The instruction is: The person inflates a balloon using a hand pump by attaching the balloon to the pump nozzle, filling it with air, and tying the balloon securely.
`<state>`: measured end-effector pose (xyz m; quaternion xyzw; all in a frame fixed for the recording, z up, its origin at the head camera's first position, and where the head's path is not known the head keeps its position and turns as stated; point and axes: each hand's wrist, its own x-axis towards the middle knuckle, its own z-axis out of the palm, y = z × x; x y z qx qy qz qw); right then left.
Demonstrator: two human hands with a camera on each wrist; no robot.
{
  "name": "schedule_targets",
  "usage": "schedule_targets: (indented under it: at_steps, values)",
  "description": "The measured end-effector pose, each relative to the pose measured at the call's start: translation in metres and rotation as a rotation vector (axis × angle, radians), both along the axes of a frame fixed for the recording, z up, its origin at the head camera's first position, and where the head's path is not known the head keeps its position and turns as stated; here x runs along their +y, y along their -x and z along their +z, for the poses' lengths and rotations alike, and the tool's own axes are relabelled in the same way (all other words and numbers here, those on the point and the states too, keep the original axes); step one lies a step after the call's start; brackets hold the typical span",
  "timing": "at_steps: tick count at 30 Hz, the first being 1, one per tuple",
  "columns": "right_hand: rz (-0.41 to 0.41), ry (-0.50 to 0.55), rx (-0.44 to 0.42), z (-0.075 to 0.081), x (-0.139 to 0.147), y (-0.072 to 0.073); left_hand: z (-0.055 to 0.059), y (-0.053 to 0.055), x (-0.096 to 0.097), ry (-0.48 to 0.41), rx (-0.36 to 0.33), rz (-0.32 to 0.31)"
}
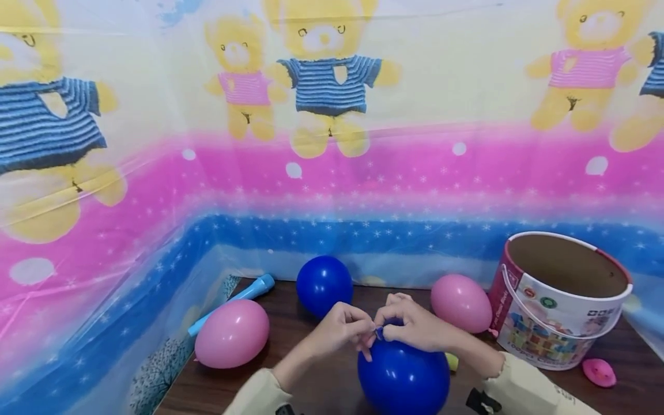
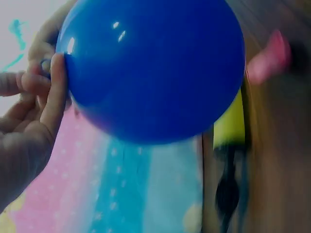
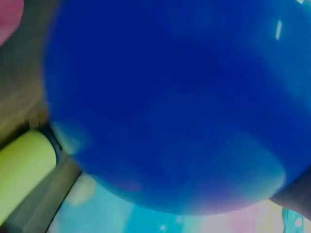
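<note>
Both hands meet at the neck of an inflated blue balloon (image 1: 404,377), which hangs below them at the front of the table. The left hand (image 1: 339,328) pinches the neck from the left, thumb and fingertips together. From the other side the right hand (image 1: 412,323) grips the same neck (image 1: 379,332) with curled fingers. In the left wrist view the balloon (image 2: 155,68) fills the upper middle, and a small loop of its neck shows between the fingers of the left hand (image 2: 36,111). The balloon (image 3: 165,107) hides most of the right hand in the right wrist view.
Another blue balloon (image 1: 324,286) and two pink balloons (image 1: 233,334) rest on the dark wooden table. A block bucket (image 1: 562,302) stands at the right, beside a limp pink balloon (image 1: 599,373). A light-blue pump (image 1: 251,291) lies back left; a yellow pump (image 2: 229,126) lies beyond the held balloon.
</note>
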<state>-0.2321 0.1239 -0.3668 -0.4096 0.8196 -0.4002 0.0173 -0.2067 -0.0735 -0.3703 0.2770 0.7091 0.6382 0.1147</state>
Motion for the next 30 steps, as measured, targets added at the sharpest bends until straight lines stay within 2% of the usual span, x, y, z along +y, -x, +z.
schedule_targets:
  at_steps: [2, 4, 6, 8, 10, 12, 14, 16, 18, 21, 25, 27, 30]
  values:
    - [-0.006, -0.057, 0.05, 0.002, 0.005, 0.005, -0.009, -0.003, 0.012, -0.021, 0.005, 0.087]
    - [-0.054, -0.103, 0.171, 0.001, 0.007, 0.008, -0.018, -0.007, 0.024, -0.078, -0.008, 0.174]
    - [-0.124, -0.124, 0.299, -0.003, 0.007, 0.009, -0.026, -0.01, 0.033, -0.145, -0.041, 0.23]
    - [-0.173, -0.103, 0.371, -0.008, 0.007, 0.009, -0.032, -0.011, 0.037, -0.224, -0.08, 0.256]
    - [-0.197, -0.047, 0.403, -0.015, 0.005, 0.006, -0.035, -0.012, 0.037, -0.272, -0.115, 0.262]
    - [-0.235, 0.01, 0.458, -0.022, 0.002, 0.002, -0.036, -0.011, 0.036, -0.288, -0.136, 0.261]
    - [-0.29, 0.041, 0.551, -0.027, -0.004, -0.005, -0.036, -0.011, 0.034, -0.281, -0.137, 0.268]
    - [-0.375, 0.033, 0.663, -0.03, -0.011, -0.012, -0.035, -0.01, 0.032, -0.268, -0.119, 0.278]
    - [-0.451, 0.031, 0.725, -0.031, -0.017, -0.016, -0.035, -0.009, 0.031, -0.265, -0.101, 0.29]
    - [-0.494, 0.052, 0.717, -0.029, -0.024, -0.016, -0.032, -0.005, 0.03, -0.258, -0.081, 0.287]
    - [-0.458, 0.106, 0.633, -0.029, -0.027, -0.008, -0.026, 0.001, 0.023, -0.214, -0.082, 0.243]
    - [-0.423, 0.13, 0.557, -0.028, -0.027, -0.005, -0.02, 0.004, 0.018, -0.182, -0.1, 0.191]
    - [-0.339, 0.171, 0.34, -0.021, -0.024, -0.001, -0.006, 0.009, 0.011, -0.174, -0.181, 0.084]
